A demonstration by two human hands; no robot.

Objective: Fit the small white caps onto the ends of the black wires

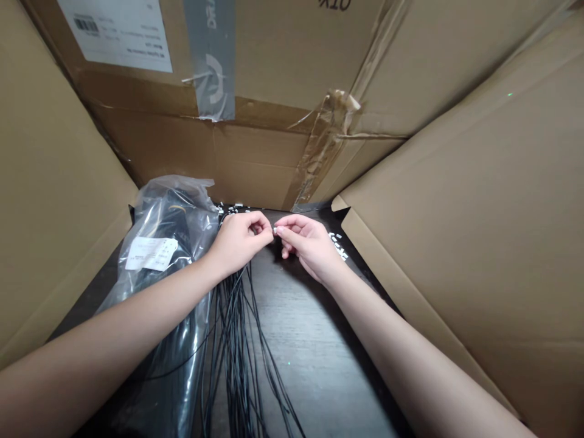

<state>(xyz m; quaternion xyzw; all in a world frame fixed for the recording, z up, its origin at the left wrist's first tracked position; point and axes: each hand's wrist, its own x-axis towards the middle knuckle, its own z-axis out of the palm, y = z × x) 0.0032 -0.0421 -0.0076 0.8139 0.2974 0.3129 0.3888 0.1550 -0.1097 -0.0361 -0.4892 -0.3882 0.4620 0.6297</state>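
Observation:
My left hand and my right hand meet above a dark wooden table, fingertips almost touching. Both are pinched closed on a tiny white connector at the end of a thin black wire. A bundle of several thin black wires runs from under my left hand toward me. More small white connectors lie just behind my hands. A clear plastic bag of black wires with a white label lies left of my left hand.
Cardboard walls close in on three sides: a left panel, a taped back panel with a shipping label, and a right panel. White connectors lie by my right wrist.

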